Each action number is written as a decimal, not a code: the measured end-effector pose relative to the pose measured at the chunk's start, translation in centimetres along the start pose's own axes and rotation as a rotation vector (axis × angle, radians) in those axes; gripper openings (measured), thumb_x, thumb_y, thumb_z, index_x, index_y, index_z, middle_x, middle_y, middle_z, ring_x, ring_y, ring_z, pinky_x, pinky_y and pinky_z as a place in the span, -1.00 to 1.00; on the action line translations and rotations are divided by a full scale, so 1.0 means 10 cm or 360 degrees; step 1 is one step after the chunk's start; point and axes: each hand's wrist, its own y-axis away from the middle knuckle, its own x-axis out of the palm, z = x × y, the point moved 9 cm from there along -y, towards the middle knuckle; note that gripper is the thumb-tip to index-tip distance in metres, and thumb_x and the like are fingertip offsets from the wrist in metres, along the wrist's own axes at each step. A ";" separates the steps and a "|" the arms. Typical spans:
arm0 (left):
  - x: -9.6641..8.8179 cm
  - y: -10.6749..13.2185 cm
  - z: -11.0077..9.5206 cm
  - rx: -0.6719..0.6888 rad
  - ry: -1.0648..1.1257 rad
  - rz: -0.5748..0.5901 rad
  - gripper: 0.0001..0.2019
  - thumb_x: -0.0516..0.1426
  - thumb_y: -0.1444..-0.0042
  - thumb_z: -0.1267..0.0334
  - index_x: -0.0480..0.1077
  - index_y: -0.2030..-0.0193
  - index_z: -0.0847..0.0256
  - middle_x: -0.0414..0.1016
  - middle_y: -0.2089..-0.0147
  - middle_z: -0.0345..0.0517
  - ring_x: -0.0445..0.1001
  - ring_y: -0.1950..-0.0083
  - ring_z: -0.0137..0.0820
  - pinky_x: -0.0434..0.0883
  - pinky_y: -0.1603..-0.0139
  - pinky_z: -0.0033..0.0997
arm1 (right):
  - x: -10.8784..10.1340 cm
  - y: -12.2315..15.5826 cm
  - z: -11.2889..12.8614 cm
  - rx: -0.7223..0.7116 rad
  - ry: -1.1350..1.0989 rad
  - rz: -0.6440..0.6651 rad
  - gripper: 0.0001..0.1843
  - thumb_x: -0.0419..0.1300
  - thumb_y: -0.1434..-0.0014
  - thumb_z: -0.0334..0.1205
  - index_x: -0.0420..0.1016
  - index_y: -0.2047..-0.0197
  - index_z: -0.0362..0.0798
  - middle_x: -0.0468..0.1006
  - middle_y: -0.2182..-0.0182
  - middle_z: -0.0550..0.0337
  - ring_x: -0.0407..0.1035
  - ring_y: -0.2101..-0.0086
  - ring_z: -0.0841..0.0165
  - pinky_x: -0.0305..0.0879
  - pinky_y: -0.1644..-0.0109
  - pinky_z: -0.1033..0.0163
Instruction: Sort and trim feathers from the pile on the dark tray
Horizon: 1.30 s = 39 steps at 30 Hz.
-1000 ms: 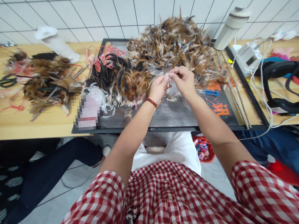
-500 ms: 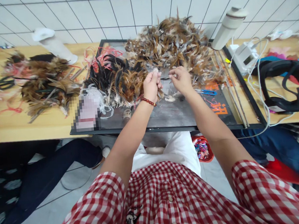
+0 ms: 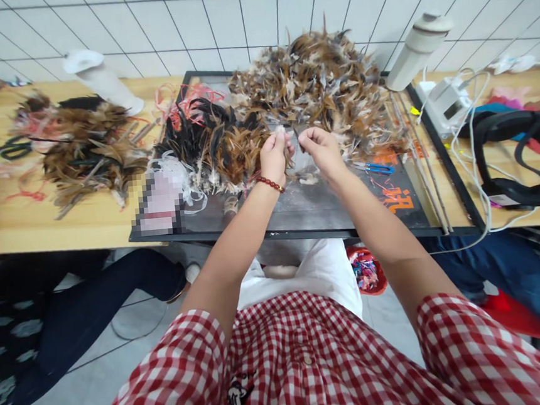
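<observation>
My left hand (image 3: 273,154), with a beaded bracelet at the wrist, is closed around a small bunch of feathers (image 3: 280,129). Its pale fluffy ends stick up past my thumb, and the rest is mostly hidden by the fingers. Just to the right, my right hand (image 3: 323,150) pinches a thin dark feather (image 3: 298,141) between thumb and fingertips, close to the bunch but apart from it. Behind both hands rises a big heap of brown and cream feathers (image 3: 311,79). Black and brown feathers (image 3: 227,144) lie to the left of my left hand.
Blue-handled thread snips (image 3: 375,168) and thin sticks (image 3: 418,158) lie right on the dark board (image 3: 271,218). White strips (image 3: 187,183) and a blurred-out flat item (image 3: 160,202) are left. A bottle (image 3: 420,50), a charger with cables (image 3: 448,106) and a black headband (image 3: 514,149) stand farther right.
My right hand has moved a little left, toward my left hand. The dark feather in it has swung from lying sideways to nearly upright. My left hand keeps its hold.
</observation>
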 end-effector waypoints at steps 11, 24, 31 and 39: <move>0.08 0.01 0.03 0.0044 0.0019 0.0154 -0.80 0.33 -0.25 0.11 0.56 0.27 0.20 0.66 0.22 -0.16 0.62 0.03 -0.42 0.49 -0.10 -0.44 | 0.12 0.10 -0.02 0.0358 -0.0315 -0.0051 -0.35 0.46 0.00 0.43 0.39 0.46 0.01 0.25 0.60 0.37 0.12 0.52 0.48 0.11 0.41 0.30; 0.07 0.04 0.03 0.0039 -0.0065 0.0054 -0.76 0.27 -0.33 0.05 0.47 0.27 0.13 0.41 0.45 -0.29 0.46 0.35 -0.52 0.40 0.24 -0.54 | -0.01 0.05 0.04 0.0166 -0.0195 -0.0064 -0.40 0.54 0.06 0.35 0.52 0.29 0.04 0.53 0.44 0.26 0.47 0.32 0.33 0.50 0.19 0.18; 0.33 0.25 0.07 -0.0170 -0.0119 0.0406 -0.81 0.23 -0.38 0.14 0.46 0.25 0.16 0.19 0.59 -0.41 0.25 0.57 -0.61 0.37 0.35 -0.56 | -0.02 0.07 0.12 0.0177 -0.0385 0.0121 -0.31 0.50 0.09 0.46 0.62 0.14 0.08 0.55 0.47 0.25 0.49 0.43 0.30 0.45 0.40 0.17; 0.40 0.30 0.12 -0.0239 -0.0118 0.0626 -0.67 0.18 -0.40 0.02 0.44 0.31 0.21 0.37 0.53 -0.28 0.39 0.54 -0.54 0.43 0.37 -0.46 | -0.01 0.07 -0.04 0.0263 -0.0433 0.0085 -0.40 0.41 -0.06 0.46 0.50 0.32 0.07 0.38 0.59 0.31 0.40 0.56 0.33 0.33 0.55 0.19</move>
